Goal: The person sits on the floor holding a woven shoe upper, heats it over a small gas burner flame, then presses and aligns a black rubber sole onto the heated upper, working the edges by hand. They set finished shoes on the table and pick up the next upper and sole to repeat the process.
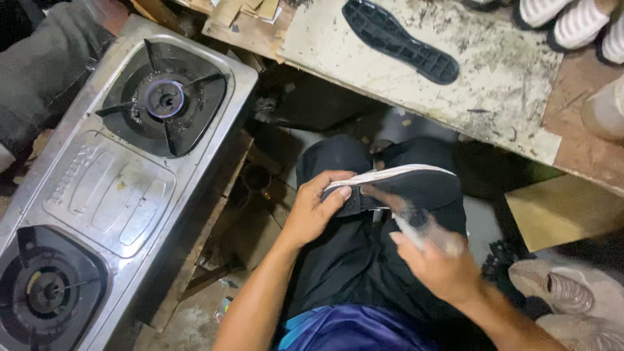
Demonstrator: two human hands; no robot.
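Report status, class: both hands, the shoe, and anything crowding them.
Left hand grips black shoe at one end, over lap. Right hand holds blurred brush against shoe. Gas stove close on left; loose black sole on bench above.

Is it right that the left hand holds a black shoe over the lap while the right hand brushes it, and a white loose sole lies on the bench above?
Not quite: the head view shows the loose sole on the bench is black, not white. The left hand does hold the black shoe while the right hand brushes it.

Both hands (312, 211) (439, 266) closed, forearms converging.
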